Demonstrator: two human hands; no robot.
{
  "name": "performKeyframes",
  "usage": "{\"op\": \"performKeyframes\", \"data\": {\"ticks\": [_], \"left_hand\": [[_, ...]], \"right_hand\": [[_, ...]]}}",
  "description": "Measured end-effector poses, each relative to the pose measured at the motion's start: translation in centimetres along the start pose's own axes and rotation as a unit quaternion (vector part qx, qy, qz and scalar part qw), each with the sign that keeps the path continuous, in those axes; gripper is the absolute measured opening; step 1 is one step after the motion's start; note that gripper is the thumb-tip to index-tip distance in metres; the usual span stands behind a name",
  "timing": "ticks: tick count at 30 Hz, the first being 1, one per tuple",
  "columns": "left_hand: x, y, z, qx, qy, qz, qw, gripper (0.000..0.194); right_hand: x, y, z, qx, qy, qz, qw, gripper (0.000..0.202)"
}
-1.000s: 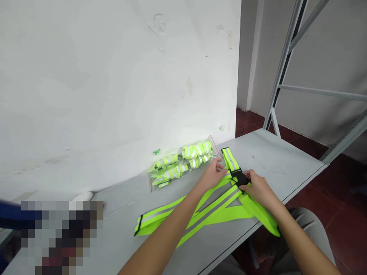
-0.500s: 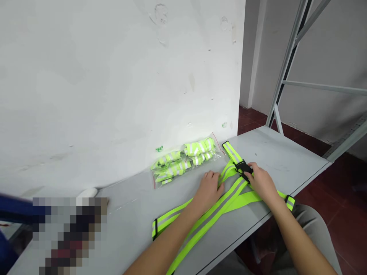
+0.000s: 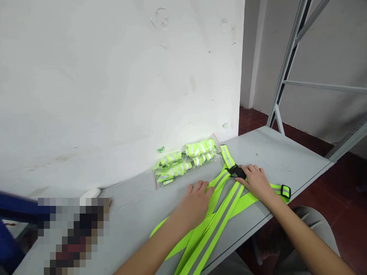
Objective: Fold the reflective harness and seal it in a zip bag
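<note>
Neon-yellow reflective straps with grey stripes lie spread over the grey table, crossing one another. At their upper part sits a black buckle, and the fingers of my right hand are closed around its right side. My left hand rests on the straps to the left, fingers spread and bent over a strap. A black slider shows at the right strap end. Behind my left hand, clear bags of folded neon straps lie against the wall.
The grey table meets a white wall at the back. A metal frame stands at the right. At the left are a white object, a pixelated patch and a blue frame.
The buckle and my right hand have shifted slightly left. My left hand has moved left and down. The straps below are drawn closer together, and the right slider shows more fully.
</note>
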State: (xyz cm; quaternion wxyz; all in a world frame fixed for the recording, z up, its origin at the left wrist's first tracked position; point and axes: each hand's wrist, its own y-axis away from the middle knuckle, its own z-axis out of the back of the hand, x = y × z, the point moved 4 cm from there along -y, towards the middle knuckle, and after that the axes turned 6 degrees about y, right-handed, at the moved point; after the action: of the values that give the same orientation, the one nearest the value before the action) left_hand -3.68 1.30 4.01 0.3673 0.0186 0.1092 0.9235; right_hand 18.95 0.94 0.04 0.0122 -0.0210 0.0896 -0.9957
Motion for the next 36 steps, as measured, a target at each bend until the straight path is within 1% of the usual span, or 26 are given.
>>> {"op": "performKeyframes", "data": {"ticks": [2,4,6,9,12,15,17,19,21,23,25,26,28,30,31,34,36], "left_hand": [[-1.0,0.0,0.7,-0.028,0.069,-0.026,0.997,0.035],[-2.2,-0.8,1.2,-0.063,0.133,-0.051,0.988,0.043],[-3.4,-2.5,1.2,-0.077,0.174,-0.054,0.98,0.056],[-4.9,-5.2,-0.1,-0.075,0.176,-0.037,0.981,0.07],[-5.9,-7.1,-1.5,-0.104,0.145,-0.043,0.983,0.077],[-5.9,-7.9,-2.7,-0.118,0.142,-0.047,0.982,0.074],[-5.4,-8.2,-3.2,-0.101,0.152,-0.044,0.982,0.074],[-4.9,-8.5,-3.4,-0.086,0.16,-0.042,0.982,0.076],[-4.4,-8.7,-3.3,-0.08,0.164,-0.045,0.982,0.076],[-4.1,-8.8,-2.9,-0.076,0.168,-0.051,0.981,0.073],[-4.0,-8.9,-2.6,-0.065,0.17,-0.059,0.982,0.071],[-4.0,-9.0,-2.3,-0.06,0.169,-0.062,0.982,0.069],[-4.1,-9.1,-1.8,-0.049,0.166,-0.068,0.982,0.065],[-4.2,-9.1,-1.3,-0.043,0.164,-0.072,0.983,0.058],[-4.3,-9.1,-0.9,-0.042,0.162,-0.074,0.983,0.055],[-4.8,-9.1,-0.1,-0.036,0.156,-0.071,0.984,0.042],[-5.1,-9.0,0.1,-0.026,0.158,-0.055,0.986,0.037]], "right_hand": [[0.2,0.1,0.2,-0.007,0.037,-0.014,0.999,0.061],[0.4,0.7,0.5,-0.016,0.059,-0.026,0.998,0.062],[0.5,1.6,0.6,-0.022,0.052,-0.039,0.998,0.063],[0.4,3.0,0.2,-0.018,0.013,-0.055,0.998,0.066],[-0.2,3.5,-0.5,-0.005,-0.007,-0.052,0.999,0.067],[-0.9,3.0,-1.3,0.011,-0.018,-0.041,0.999,0.063],[-1.3,2.4,-1.7,0.02,-0.029,-0.028,0.999,0.058],[-1.4,2.3,-1.6,0.017,-0.03,-0.021,0.999,0.055],[-1.5,2.9,-0.9,-0.001,-0.023,-0.017,1.0,0.053],[-1.7,4.3,0.5,-0.029,-0.018,-0.01,0.999,0.048],[-2.6,6.1,1.9,-0.049,-0.026,-0.011,0.998,0.044],[-3.3,7.1,2.4,-0.049,-0.04,-0.015,0.998,0.045],[-5.1,8.7,3.0,-0.029,-0.09,-0.029,0.995,0.054],[-6.9,9.8,2.9,0.011,-0.162,-0.038,0.986,0.064],[-7.7,10.0,2.7,0.033,-0.201,-0.036,0.978,0.064],[-9.0,9.8,2.3,0.08,-0.305,-0.036,0.948,0.047],[-9.2,9.1,2.4,0.087,-0.357,-0.059,0.928,0.04]]}}
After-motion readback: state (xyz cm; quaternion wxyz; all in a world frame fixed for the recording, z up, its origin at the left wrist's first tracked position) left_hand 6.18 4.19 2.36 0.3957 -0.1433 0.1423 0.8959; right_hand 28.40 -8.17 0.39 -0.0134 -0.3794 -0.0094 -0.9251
